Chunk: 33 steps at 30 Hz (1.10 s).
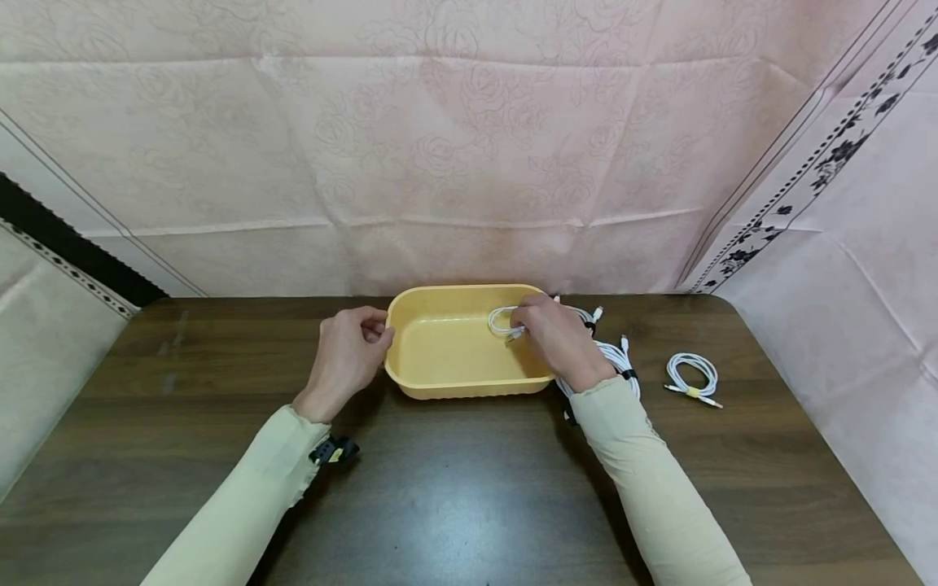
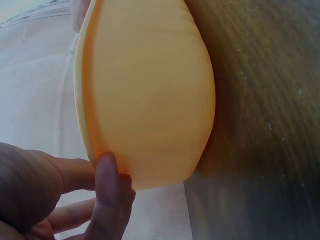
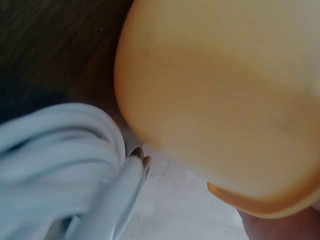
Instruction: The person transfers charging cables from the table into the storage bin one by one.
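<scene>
A yellow plastic tub (image 1: 440,350) with rounded corners stands on the table near its back edge. My left hand (image 1: 348,350) pinches the rim at the tub's left end, thumb and fingers on either side of the wall; the left wrist view shows the fingertips (image 2: 106,182) against the outside. Over the tub's right half, my right hand (image 1: 558,334) holds a coiled white cable (image 1: 501,331), its loop showing inside the tub. In the right wrist view the tub's outer wall (image 3: 225,100) hides most of that hand.
Several coiled white cables (image 1: 617,356) with black ties lie just right of the tub, partly under the right forearm. Farther right on the brown wooden table (image 1: 440,488) is another white cable coil (image 1: 691,356) with a yellow tie. Patterned cloth (image 1: 454,163) hangs behind the table.
</scene>
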Each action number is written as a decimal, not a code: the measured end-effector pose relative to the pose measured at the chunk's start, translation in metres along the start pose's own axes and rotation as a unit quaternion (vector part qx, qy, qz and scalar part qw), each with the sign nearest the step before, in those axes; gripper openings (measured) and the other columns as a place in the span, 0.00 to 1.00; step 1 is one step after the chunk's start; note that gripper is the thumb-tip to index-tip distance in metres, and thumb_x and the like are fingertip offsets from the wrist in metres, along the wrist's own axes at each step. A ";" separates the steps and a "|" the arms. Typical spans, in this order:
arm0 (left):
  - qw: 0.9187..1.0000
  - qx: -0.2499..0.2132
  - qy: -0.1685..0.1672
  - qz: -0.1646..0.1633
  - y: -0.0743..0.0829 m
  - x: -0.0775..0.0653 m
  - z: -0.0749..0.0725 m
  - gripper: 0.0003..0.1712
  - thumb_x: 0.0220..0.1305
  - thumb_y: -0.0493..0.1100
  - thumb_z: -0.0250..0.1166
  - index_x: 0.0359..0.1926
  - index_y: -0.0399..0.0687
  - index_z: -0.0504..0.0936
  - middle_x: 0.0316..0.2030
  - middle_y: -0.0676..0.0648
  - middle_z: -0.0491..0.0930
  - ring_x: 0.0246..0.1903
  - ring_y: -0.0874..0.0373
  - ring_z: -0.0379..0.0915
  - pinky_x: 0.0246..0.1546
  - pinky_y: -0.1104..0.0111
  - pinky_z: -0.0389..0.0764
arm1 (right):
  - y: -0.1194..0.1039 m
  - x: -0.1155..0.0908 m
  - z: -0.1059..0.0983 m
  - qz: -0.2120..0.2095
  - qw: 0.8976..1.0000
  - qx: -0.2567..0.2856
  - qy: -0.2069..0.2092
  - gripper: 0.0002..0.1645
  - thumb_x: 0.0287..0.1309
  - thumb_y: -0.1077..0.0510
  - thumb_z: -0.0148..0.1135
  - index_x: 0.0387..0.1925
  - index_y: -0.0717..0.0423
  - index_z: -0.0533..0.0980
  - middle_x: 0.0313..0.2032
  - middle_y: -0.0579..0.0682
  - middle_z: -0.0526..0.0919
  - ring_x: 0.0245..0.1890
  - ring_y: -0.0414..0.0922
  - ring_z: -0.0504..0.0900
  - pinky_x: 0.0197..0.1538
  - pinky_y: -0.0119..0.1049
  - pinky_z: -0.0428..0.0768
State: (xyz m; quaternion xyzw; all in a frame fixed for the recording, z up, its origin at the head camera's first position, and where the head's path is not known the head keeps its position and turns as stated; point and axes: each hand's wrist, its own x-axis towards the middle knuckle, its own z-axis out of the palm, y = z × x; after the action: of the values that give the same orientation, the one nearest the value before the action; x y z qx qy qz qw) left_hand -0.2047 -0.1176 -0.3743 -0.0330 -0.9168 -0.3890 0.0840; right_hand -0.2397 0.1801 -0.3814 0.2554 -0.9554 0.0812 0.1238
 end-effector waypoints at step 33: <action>1.000 0.000 0.005 0.010 0.000 0.000 -0.001 0.13 0.68 0.38 0.65 0.49 0.35 0.86 0.37 0.40 0.87 0.35 0.51 0.83 0.38 0.60 0.84 | -0.005 0.009 0.003 0.008 0.998 -0.028 -0.063 0.19 0.58 0.75 0.59 0.20 0.51 0.81 0.26 0.47 0.78 0.29 0.43 0.73 0.34 0.42 0.77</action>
State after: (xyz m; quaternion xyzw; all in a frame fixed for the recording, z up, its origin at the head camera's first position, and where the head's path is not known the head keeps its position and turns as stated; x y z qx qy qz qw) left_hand -0.2047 -0.1181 -0.3736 -0.0406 -0.9158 -0.3886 0.0930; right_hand -0.2453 0.1708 -0.3816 0.2490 -0.9652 0.0395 0.0699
